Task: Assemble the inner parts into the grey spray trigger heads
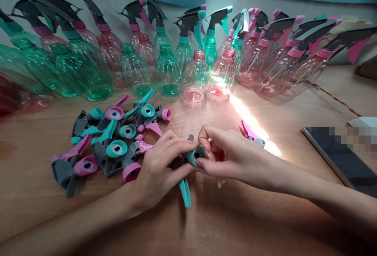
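My left hand (165, 161) is wrapped round a grey and teal spray trigger head (185, 193), whose teal lever points down towards me. Its teal collar (194, 156) faces my right hand (220, 152). The right thumb and index finger are pinched together at the collar's opening; whatever small part they may hold is hidden. Left of my hands lies a pile of loose spray trigger heads (117, 148) in grey with teal or pink collars and levers. Another trigger head with a pink lever (249, 130) lies partly hidden behind my right wrist.
Open green bottles (167, 71) and pink bottles (194, 77) stand in rows at the back. Several bottles with sprayers fitted (282, 59) stand among them. A dark phone (338, 154) lies at the right, near a twisted red and yellow wire (338, 99). Sunlight streaks the wooden table (229, 224).
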The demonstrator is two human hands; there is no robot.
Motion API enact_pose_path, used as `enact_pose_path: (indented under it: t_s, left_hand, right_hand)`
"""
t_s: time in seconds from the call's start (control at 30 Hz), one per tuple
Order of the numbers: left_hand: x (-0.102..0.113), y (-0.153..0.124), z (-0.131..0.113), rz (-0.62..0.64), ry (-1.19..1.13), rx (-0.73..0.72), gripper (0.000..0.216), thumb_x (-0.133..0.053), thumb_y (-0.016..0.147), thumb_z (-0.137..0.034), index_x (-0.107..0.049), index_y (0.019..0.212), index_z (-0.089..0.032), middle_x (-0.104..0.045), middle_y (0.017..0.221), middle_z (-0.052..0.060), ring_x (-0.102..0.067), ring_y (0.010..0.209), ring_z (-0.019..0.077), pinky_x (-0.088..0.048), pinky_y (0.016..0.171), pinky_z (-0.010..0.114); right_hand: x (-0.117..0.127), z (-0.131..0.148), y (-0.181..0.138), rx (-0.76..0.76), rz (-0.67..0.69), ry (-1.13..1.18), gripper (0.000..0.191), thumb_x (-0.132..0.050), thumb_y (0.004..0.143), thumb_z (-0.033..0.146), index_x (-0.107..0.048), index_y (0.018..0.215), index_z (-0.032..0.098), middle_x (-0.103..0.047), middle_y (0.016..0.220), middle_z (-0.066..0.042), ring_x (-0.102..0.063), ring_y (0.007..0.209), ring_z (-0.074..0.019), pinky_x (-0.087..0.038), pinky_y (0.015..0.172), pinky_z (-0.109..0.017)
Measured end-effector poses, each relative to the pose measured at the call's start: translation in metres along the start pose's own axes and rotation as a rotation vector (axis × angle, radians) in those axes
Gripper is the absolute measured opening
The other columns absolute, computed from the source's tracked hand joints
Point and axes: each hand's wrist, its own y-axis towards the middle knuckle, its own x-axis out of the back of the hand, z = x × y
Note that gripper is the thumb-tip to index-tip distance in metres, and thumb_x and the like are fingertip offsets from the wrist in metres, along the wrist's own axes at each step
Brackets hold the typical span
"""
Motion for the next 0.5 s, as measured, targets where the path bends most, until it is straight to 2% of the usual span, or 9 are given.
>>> enact_pose_path:
  t_s: [0.1,0.23,0.33,0.5]
  left_hand:
    - [0.0,0.0,-0.001,0.006,0.003,0.021,0.017,-0.06,0.081,-0.011,-0.059,0.095,-0.019,-0.066,0.086,0.002,-0.054,0.077,0.0157,-0.047,0.067,0.029]
    - [0.0,0.001,-0.001,-0.002,0.03,0.051,0.017,-0.059,0.078,-0.008,-0.058,0.092,-0.019,-0.064,0.083,0.002,-0.054,0.077,0.0154,-0.047,0.065,0.028]
    - [0.0,0.002,-0.001,-0.007,0.029,0.017,0.017,-0.06,0.079,-0.009,-0.057,0.093,-0.019,-0.065,0.083,0.002,-0.054,0.077,0.0159,-0.047,0.066,0.029]
    - [0.0,0.002,-0.001,-0.017,0.054,-0.039,0.019,-0.061,0.081,-0.011,-0.055,0.096,-0.02,-0.065,0.087,0.003,-0.054,0.076,0.0161,-0.047,0.068,0.031]
  right_hand:
    - [-0.002,0.003,-0.002,0.052,-0.084,-0.173,0.023,-0.056,0.073,0.013,-0.035,0.074,0.022,-0.043,0.059,0.01,-0.038,0.05,-0.0053,-0.028,0.044,-0.018]
    - [-0.005,0.005,-0.004,0.078,-0.127,-0.286,0.02,-0.055,0.072,0.014,-0.037,0.074,0.021,-0.047,0.061,0.009,-0.041,0.051,-0.0055,-0.029,0.045,-0.019]
    - [-0.005,0.002,-0.003,0.082,-0.129,-0.273,0.021,-0.058,0.071,0.015,-0.038,0.074,0.021,-0.048,0.061,0.008,-0.042,0.051,-0.0056,-0.03,0.045,-0.019]
    - [-0.001,-0.005,0.004,0.039,-0.102,-0.126,0.026,-0.062,0.072,0.02,-0.036,0.076,0.022,-0.046,0.056,0.011,-0.042,0.049,-0.0049,-0.032,0.045,-0.018]
